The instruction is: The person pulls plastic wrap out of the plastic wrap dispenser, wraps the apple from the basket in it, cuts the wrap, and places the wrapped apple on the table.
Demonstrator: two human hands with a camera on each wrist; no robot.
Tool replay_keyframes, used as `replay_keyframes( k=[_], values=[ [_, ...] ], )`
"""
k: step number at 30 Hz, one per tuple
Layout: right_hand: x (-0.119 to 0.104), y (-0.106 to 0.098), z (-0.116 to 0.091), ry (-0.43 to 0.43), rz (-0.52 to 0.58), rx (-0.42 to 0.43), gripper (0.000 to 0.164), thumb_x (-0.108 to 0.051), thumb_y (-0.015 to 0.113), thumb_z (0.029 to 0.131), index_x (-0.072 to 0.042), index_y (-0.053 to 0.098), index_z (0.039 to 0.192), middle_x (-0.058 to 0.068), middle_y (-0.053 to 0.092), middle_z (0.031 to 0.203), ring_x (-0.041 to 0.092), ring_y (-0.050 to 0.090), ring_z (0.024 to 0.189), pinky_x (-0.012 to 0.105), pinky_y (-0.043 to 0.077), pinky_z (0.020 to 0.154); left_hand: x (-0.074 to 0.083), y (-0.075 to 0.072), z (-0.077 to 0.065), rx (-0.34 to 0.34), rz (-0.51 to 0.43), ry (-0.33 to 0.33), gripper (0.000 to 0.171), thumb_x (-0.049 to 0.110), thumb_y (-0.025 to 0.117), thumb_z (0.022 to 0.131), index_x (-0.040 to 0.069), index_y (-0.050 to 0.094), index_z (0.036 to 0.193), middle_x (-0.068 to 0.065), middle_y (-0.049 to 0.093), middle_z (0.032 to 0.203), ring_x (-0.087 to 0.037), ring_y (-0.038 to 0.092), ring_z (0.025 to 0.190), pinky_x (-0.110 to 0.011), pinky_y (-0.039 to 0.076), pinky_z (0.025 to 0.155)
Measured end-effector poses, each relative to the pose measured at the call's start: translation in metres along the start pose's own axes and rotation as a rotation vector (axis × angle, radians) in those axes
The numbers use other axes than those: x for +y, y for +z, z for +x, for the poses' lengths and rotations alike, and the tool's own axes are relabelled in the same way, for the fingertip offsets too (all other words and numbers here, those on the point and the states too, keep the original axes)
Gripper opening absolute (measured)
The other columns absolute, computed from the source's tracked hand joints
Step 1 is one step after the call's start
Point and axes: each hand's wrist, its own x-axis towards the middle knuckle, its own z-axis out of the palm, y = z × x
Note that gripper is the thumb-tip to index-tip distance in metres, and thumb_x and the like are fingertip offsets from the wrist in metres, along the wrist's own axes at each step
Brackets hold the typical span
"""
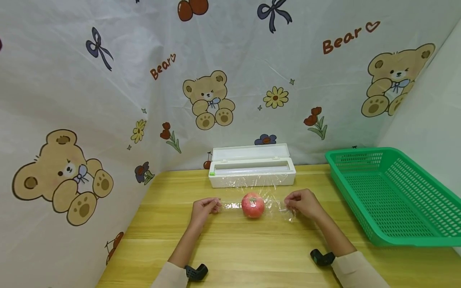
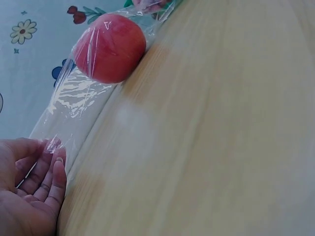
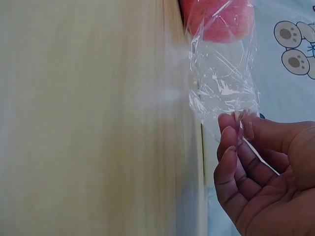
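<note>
A red apple (image 1: 253, 205) sits on the wooden table, with clear plastic wrap (image 1: 232, 205) draped over it and stretched out to both sides. My left hand (image 1: 206, 209) pinches the wrap's left end between thumb and fingers, as the left wrist view shows close up. At the other end, my right hand (image 1: 304, 203) pinches the wrap between thumb and fingertips; in the right wrist view the film (image 3: 224, 78) runs creased from there to the apple. Behind the apple, a white wrap dispenser box (image 1: 252, 179) stands with its lid raised and a roll inside.
A green plastic basket (image 1: 392, 196) with slotted sides stands on the right of the table (image 1: 230, 256). A curtain (image 1: 245, 48) printed with bears and flowers hangs behind and at the left. The dispenser is close to the back edge.
</note>
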Motion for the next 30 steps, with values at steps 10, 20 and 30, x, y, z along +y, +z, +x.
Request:
replay_keyframes(
  k=[10,20,30],
  values=[
    [-0.002,-0.008,0.001,-0.002,-0.05,0.026,0.015,-0.006,0.069,0.096,0.008,0.074,0.096,0.013,0.073,0.08,0.016,0.064,0.068,0.026,0.054,0.056,0.002,0.0,-0.001,0.014,-0.009,-0.026,0.035,0.018,0.067,0.1,-0.013,0.069,0.117,-0.018,0.076,0.093,-0.015,0.071,0.071,-0.027,0.061,0.069],
    [-0.012,-0.019,-0.002,-0.084,-0.152,0.123,0.018,-0.01,0.07,0.096,0.006,0.075,0.1,0.014,0.074,0.087,0.022,0.069,0.077,0.026,0.055,0.063,0.008,-0.003,-0.001,0.105,0.032,0.048,0.034,0.018,0.061,0.104,-0.011,0.069,0.119,-0.021,0.074,0.103,-0.045,0.07,0.094,-0.044,0.062,0.08],
    [-0.031,-0.016,-0.007,-0.196,-0.189,0.187,0.024,-0.018,0.069,0.099,0.002,0.075,0.11,0.014,0.075,0.103,0.033,0.071,0.095,0.047,0.06,0.08,0.023,0.004,-0.002,0.163,0.157,0.227,0.04,0.033,0.064,0.102,0.003,0.069,0.128,-0.011,0.069,0.129,-0.031,0.062,0.119,-0.04,0.056,0.095]
  ],
)
